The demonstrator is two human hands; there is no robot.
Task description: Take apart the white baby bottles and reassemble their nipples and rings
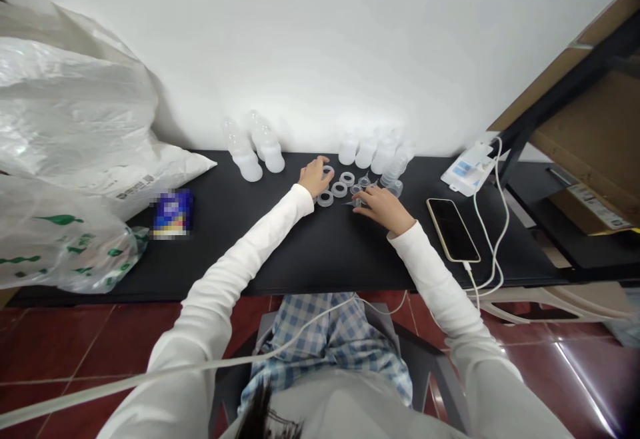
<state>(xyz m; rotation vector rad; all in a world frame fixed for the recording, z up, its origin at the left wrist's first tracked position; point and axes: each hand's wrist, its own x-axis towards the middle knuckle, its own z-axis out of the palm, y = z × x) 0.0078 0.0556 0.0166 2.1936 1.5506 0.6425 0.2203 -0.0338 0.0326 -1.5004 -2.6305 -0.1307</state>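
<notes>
Both my hands reach over a black table towards a cluster of small clear plastic rings and caps. My left hand curls its fingers round one clear ring near the back of the cluster. My right hand rests palm down on the table with its fingers pinched on a small clear plastic piece. Behind the rings, against the white wall, stand clear plastic bottles: one group at the left, another at the right.
Large white plastic bags fill the table's left end, with a small blue packet beside them. A phone lies to the right on a white cable, near a white adapter. A dark shelf frame stands at far right.
</notes>
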